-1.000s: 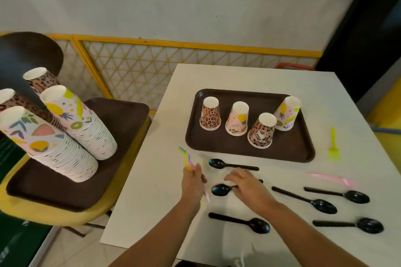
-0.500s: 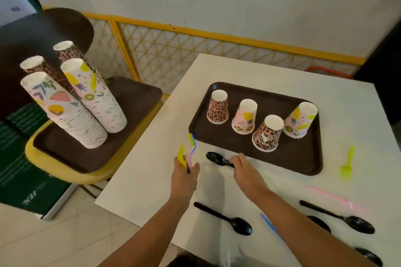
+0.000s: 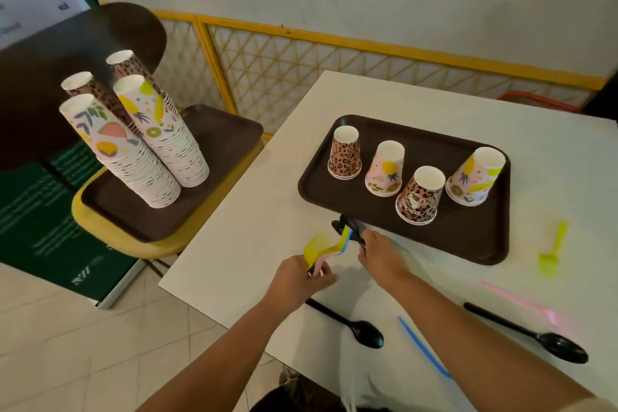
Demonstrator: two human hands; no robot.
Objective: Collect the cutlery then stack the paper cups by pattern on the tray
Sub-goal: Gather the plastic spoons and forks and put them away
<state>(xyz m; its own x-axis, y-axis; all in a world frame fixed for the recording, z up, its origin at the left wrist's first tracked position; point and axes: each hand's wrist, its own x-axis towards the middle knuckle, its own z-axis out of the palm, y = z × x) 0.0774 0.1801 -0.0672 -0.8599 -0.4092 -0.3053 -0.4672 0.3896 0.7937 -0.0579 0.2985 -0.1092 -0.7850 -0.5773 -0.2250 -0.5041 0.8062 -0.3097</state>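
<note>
- Left hand (image 3: 301,276), lower centre, fingers curled round a bundle of coloured cutlery (image 3: 329,246); right hand (image 3: 378,252) pinching black spoons (image 3: 347,227) at the tray's (image 3: 495,244) near edge.
- Risk, as a judgement: loose pinch, spoons slipping during transfer.
- Versus half a second earlier: spoon lifted off the table (image 3: 234,244), now touching the bundle.

On the dark brown tray (image 3: 481,244) stand two leopard-print cups (image 3: 345,157) and two pink cups with yellow fruit (image 3: 384,168). On the white table (image 3: 254,231) lie black spoons (image 3: 347,324), a yellow-green fork (image 3: 551,252), a pink piece (image 3: 521,301) and a blue piece (image 3: 423,349). The left hand (image 3: 297,279) holds yellow, pink and blue cutlery (image 3: 329,246).
</note>
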